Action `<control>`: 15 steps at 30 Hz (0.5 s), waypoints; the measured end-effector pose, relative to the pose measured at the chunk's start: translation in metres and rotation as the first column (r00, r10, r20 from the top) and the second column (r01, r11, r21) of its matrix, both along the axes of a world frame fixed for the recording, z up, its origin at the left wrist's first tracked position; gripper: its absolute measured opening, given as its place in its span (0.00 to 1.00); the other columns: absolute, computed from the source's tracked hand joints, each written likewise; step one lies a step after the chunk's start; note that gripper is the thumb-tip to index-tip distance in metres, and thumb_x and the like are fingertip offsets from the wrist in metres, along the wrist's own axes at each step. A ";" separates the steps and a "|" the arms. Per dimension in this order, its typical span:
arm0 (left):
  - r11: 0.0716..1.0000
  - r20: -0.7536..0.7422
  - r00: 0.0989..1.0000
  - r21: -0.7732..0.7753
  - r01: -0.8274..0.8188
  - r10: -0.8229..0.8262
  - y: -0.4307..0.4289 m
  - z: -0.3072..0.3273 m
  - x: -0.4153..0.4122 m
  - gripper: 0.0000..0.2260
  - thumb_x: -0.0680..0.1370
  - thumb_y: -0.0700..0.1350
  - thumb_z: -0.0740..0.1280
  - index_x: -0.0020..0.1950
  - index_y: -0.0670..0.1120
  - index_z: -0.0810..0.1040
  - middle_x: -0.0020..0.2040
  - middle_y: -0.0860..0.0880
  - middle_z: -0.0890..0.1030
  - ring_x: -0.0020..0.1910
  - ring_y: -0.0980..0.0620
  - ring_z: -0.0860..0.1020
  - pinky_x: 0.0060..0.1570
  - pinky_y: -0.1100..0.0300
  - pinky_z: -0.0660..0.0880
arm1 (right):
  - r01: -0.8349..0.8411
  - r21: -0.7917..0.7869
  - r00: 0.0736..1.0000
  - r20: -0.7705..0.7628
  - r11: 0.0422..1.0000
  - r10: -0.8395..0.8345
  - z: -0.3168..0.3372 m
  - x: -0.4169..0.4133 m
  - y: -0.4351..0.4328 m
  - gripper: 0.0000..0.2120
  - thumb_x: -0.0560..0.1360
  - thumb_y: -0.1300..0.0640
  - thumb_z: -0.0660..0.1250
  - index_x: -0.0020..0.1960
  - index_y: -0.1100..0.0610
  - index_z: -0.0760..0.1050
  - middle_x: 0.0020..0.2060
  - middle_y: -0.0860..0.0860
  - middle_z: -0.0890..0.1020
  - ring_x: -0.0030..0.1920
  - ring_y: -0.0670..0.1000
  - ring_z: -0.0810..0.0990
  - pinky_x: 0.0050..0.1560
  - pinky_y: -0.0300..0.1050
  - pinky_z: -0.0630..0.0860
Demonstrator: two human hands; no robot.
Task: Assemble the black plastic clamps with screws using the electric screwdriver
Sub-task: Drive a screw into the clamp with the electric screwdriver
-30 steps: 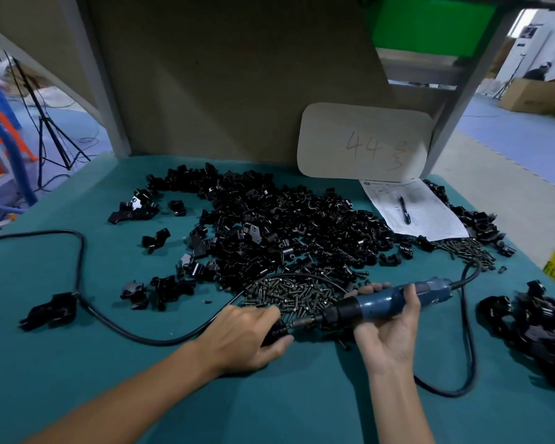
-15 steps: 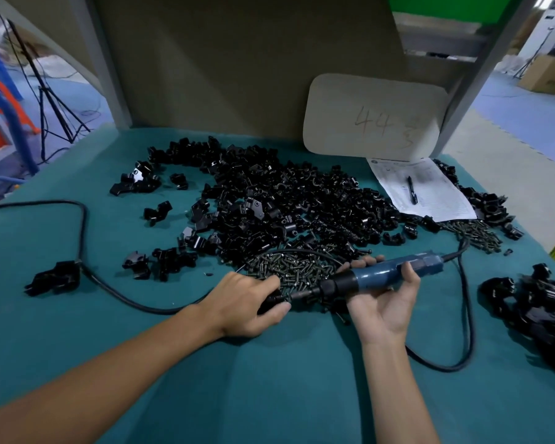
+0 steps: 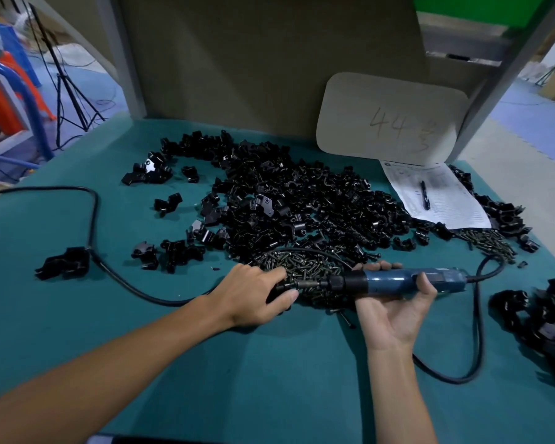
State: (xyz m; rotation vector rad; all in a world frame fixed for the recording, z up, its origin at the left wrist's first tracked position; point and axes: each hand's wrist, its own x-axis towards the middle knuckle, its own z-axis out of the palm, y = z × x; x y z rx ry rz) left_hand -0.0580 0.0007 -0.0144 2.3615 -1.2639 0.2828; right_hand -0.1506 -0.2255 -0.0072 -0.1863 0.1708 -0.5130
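My right hand (image 3: 394,310) grips a blue electric screwdriver (image 3: 398,281) held level, its bit pointing left. The bit tip meets a black plastic clamp (image 3: 277,291) that my left hand (image 3: 253,294) holds closed against the green table (image 3: 269,379); most of the clamp is hidden under my fingers. Just behind both hands lies a heap of dark screws (image 3: 305,267). A big pile of loose black clamp parts (image 3: 295,206) spreads across the middle of the table.
The screwdriver's black cable (image 3: 474,331) loops at the right, and another cable (image 3: 93,219) curves at the left past a black clamp (image 3: 63,262). More clamps (image 3: 542,318) lie far right. A paper with a pen (image 3: 436,195), a second screw heap (image 3: 491,240) and a beige board (image 3: 388,118) stand behind.
Both hands and the screwdriver keep the same hold on the clamp. The view has tilted down a little, so the table contents sit slightly higher in the picture.
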 end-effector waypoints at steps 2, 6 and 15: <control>1.000 0.033 0.999 0.018 0.011 -0.012 0.000 0.000 0.000 0.17 0.81 0.62 0.53 0.40 0.51 0.66 0.23 0.54 0.67 0.20 0.55 0.62 0.26 0.60 0.55 | -0.007 -0.009 1.000 0.006 1.000 0.007 -0.001 0.000 -0.001 0.14 0.67 0.49 0.74 0.48 0.55 0.77 0.45 0.51 0.79 0.44 0.52 0.80 0.61 0.53 0.76; 0.993 0.147 0.984 0.073 0.089 -0.099 0.000 -0.002 0.000 0.17 0.80 0.60 0.57 0.39 0.50 0.66 0.22 0.53 0.68 0.19 0.52 0.63 0.26 0.62 0.53 | -0.041 -0.074 0.999 -0.005 0.996 0.041 -0.002 0.001 -0.002 0.14 0.70 0.46 0.73 0.48 0.54 0.77 0.44 0.50 0.78 0.44 0.51 0.79 0.64 0.55 0.74; 0.995 0.262 0.962 0.085 0.060 -0.080 -0.001 0.000 -0.003 0.20 0.77 0.63 0.63 0.38 0.48 0.66 0.24 0.54 0.69 0.20 0.52 0.65 0.25 0.64 0.54 | -0.069 -0.131 0.997 -0.050 0.989 0.063 0.000 0.002 -0.001 0.12 0.73 0.46 0.70 0.48 0.54 0.76 0.43 0.50 0.78 0.43 0.51 0.79 0.65 0.55 0.73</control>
